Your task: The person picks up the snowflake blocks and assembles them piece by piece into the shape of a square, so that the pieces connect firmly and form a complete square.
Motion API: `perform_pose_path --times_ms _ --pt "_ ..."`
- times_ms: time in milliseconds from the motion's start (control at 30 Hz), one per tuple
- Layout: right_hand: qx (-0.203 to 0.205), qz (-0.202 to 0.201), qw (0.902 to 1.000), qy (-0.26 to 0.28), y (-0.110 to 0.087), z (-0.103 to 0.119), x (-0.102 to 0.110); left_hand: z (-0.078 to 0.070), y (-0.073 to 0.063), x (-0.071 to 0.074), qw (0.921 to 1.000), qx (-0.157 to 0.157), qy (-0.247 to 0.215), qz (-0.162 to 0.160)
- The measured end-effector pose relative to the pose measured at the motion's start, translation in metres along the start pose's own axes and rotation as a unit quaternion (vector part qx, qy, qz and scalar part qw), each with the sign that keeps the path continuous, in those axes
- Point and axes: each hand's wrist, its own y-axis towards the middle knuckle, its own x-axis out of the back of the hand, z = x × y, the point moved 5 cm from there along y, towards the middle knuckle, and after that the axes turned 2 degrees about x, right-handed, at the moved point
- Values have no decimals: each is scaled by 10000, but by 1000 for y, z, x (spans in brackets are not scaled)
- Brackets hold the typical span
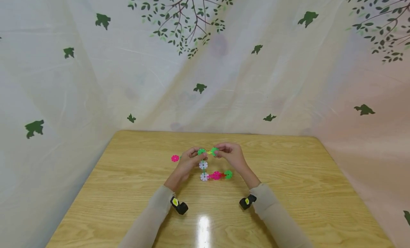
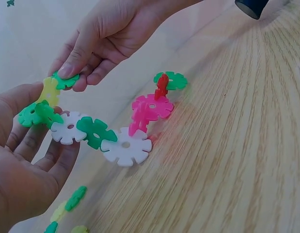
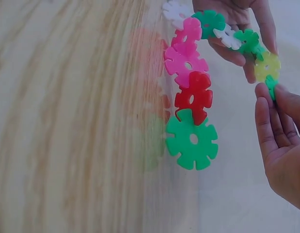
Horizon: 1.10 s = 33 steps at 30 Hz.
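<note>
Notched plastic snowflake discs are joined into a bent chain of green, white, pink, red and yellow pieces. My left hand (image 1: 188, 163) holds the chain near a green disc (image 2: 29, 115), beside a white disc (image 2: 68, 127). Between thumb and fingers, my right hand (image 1: 233, 155) pinches the green end disc (image 2: 66, 81), which meets a yellow disc (image 3: 267, 66). The chain runs through another white disc (image 2: 126, 146) and pink discs (image 3: 185, 63) to a red disc (image 3: 193, 98) and a green disc (image 3: 192, 139) at its other end.
A loose pink disc (image 1: 175, 158) lies on the wooden table (image 1: 128, 191) left of my left hand. In the left wrist view, a few loose green discs (image 2: 75, 198) and yellow discs (image 2: 79, 229) lie below that hand. A patterned cloth (image 1: 153, 98) hangs behind the table.
</note>
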Motion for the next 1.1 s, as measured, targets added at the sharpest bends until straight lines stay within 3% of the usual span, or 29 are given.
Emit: perform_pose_path --times_ms 100,367,667,1100 --pt "47 -41 9999 91 -3 9 0 -1 -1 -1 10000 -10 -25 24" --pt "112 -60 9999 46 -4 7 -1 3 -1 -2 9999 -2 -130 -18" --pt "126 -106 9998 105 5 -21 1 1 0 -3 9999 -23 -150 0" --pt "136 300 9994 96 7 -19 -7 -4 -2 8 9998 166 23 134"
